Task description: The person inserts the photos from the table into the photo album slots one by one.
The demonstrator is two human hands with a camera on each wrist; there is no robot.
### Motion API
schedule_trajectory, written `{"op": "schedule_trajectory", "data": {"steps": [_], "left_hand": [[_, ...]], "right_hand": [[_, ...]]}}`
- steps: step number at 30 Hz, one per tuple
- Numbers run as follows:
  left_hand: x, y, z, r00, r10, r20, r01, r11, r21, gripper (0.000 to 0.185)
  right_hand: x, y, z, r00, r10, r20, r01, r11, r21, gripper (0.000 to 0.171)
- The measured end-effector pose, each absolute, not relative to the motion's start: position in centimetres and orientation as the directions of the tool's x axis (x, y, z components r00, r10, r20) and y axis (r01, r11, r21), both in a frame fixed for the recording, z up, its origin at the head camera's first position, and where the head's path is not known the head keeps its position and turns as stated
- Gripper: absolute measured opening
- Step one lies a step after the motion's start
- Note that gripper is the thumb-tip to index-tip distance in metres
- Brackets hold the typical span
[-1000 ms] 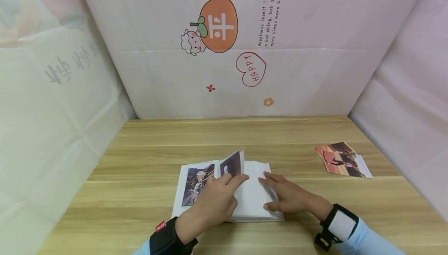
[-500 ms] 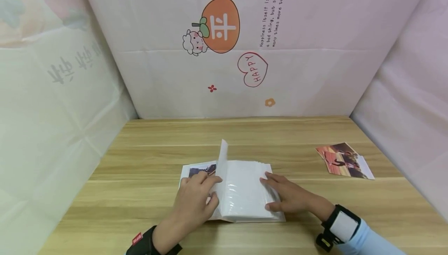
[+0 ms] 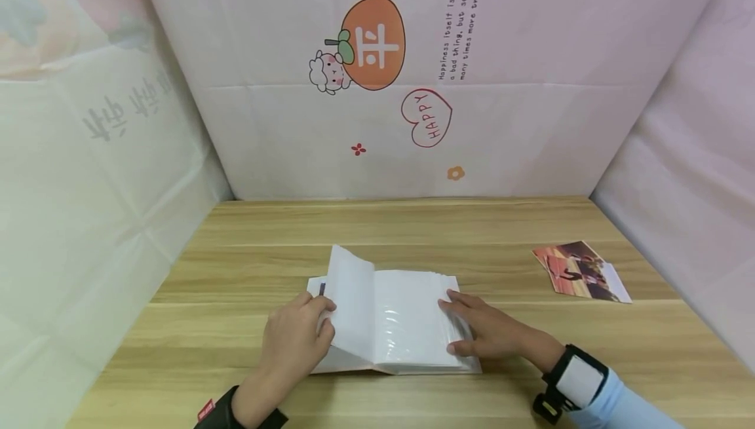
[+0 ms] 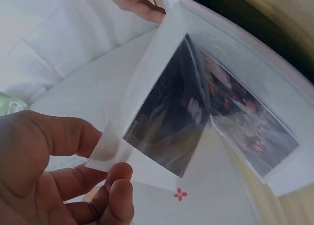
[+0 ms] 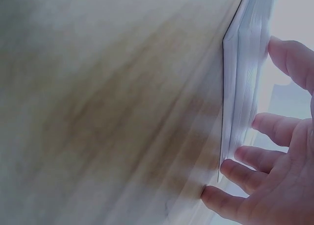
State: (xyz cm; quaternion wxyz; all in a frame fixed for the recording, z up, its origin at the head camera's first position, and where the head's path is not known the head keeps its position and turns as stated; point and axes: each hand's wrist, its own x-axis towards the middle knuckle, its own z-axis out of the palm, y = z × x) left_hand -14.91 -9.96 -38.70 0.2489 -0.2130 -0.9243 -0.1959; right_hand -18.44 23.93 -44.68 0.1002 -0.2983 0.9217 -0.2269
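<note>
At the lower centre of the frame, the album [image 3: 407, 324] lies open on the table [image 3: 236, 265], its leaf [image 3: 349, 311], upright a moment ago, now swung leftward, pinched by the left hand [image 3: 291, 340], while the pages are pressed by the flat-fingered right hand [image 3: 489, 334].

Your album [image 3: 407, 324] shows white, glossy pages; the lifted page [image 4: 167, 122] holds a dark photo. Loose photos [image 3: 580, 270]: red, brown tones. Table [image 3: 472, 226]: light wood grain. Backdrop [image 3: 531, 121]: pale pink, orange fruit print.
</note>
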Motion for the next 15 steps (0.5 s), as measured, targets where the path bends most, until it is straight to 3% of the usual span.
{"op": "schedule_trajectory", "data": {"steps": [7, 15], "left_hand": [[-15.0, -10.9, -39.2, -0.890, 0.244, 0.386, 0.361, 0.894, 0.266, 0.022], [-15.2, -11.6, -40.0, -0.945, 0.243, 0.219, 0.297, 0.919, 0.259, 0.021]], "right_hand": [[-18.5, 24.0, -44.8, -0.797, -0.603, -0.038, -0.518, 0.714, -0.470, 0.079], [-18.5, 24.0, -44.8, -0.795, -0.605, -0.036, -0.520, 0.711, -0.473, 0.080]]}}
